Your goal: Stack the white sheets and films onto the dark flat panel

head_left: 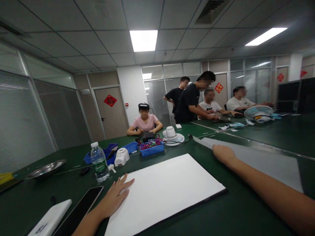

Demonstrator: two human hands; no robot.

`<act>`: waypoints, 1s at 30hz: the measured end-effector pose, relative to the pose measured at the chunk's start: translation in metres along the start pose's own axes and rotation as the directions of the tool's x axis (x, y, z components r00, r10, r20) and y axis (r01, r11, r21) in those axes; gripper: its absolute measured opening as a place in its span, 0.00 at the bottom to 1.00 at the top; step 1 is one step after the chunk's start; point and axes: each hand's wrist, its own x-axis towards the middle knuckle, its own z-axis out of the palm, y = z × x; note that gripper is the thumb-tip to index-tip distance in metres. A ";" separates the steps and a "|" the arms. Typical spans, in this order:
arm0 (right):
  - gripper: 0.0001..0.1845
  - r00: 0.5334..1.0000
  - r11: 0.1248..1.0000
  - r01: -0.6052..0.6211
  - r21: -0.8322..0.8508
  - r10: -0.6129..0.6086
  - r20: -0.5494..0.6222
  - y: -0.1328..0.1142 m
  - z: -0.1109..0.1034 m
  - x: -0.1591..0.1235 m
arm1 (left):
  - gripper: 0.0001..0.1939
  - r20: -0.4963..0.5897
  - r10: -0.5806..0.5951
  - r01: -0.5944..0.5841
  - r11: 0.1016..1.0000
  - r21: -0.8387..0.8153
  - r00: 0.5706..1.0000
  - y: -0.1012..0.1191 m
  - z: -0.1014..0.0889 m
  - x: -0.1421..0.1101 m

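A white sheet of paper (pixel 169 193) lies on a dark flat board or pad (pixel 209 197), whose edge shows along the near right side. My left hand (pixel 116 196) rests on the left edge of this paper, fingers spread. Off to the right, my right hand (pixel 223 154) is closed at the near edge of a thin, greyish see-through sheet (pixel 261 160). Its fingertips are turned away and hidden. That sheet stretches from the middle of the table toward the right, and one corner sticks out left of the hand.
A water bottle (pixel 99 164) stands beyond my left hand, near a white plastic housing (pixel 121 157). Blue bins (pixel 152 150), a small fan (pixel 173 139) and a metal tray (pixel 46 168) lie farther off. A phone-like slab (pixel 81 209) and white box (pixel 52 218) are nearby. Several people sit or stand opposite.
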 end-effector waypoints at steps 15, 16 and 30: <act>0.18 0.526 0.490 0.810 0.322 -0.850 -0.034 -0.179 -0.042 -0.107 | 0.35 -0.019 -0.037 0.037 0.999 -0.017 0.999 -0.011 0.008 0.006; 0.19 0.503 0.443 0.813 0.378 -0.861 -0.073 -0.180 -0.043 -0.109 | 0.37 -0.016 -0.036 0.035 0.999 -0.010 0.999 -0.011 0.008 0.007; 0.30 0.608 0.544 0.753 0.369 -0.790 -0.076 -0.164 -0.040 -0.102 | 0.35 -0.038 -0.039 0.039 0.999 0.006 0.999 -0.006 0.003 0.003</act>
